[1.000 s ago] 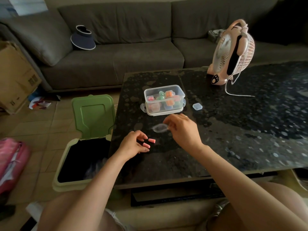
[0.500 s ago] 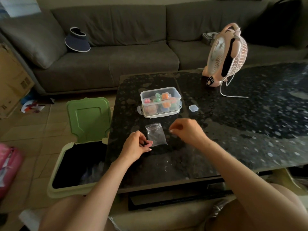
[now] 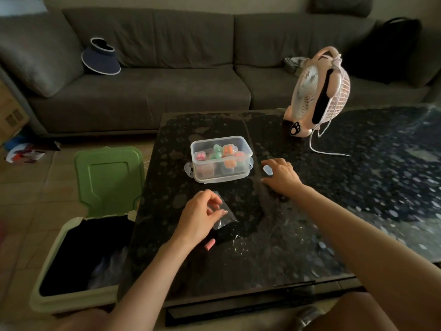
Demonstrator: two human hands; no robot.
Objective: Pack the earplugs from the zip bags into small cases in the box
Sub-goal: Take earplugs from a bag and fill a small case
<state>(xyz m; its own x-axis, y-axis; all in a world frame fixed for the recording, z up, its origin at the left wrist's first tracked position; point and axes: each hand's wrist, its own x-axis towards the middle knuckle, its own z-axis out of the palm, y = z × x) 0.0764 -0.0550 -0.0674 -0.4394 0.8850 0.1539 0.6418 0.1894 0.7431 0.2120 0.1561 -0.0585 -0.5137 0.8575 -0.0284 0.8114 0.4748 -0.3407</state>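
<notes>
Resting just right of centre on the dark table (image 3: pixel 358 199), your right hand (image 3: pixel 282 176) has its fingers spread and relaxed, gripping nothing. A small clear case (image 3: pixel 267 170) lies at its fingertips. Left of it stands the clear box (image 3: pixel 220 174), holding colourful cases. Lower, at centre, your left hand (image 3: pixel 199 219) curls over the clear zip bag (image 3: pixel 226 217), fingertips touching it. You cannot tell whether it pinches the bag. One pink earplug (image 3: pixel 210 244) lies on the table just below that hand. An open green-lidded bin (image 3: pixel 107 180) stands lower left.
</notes>
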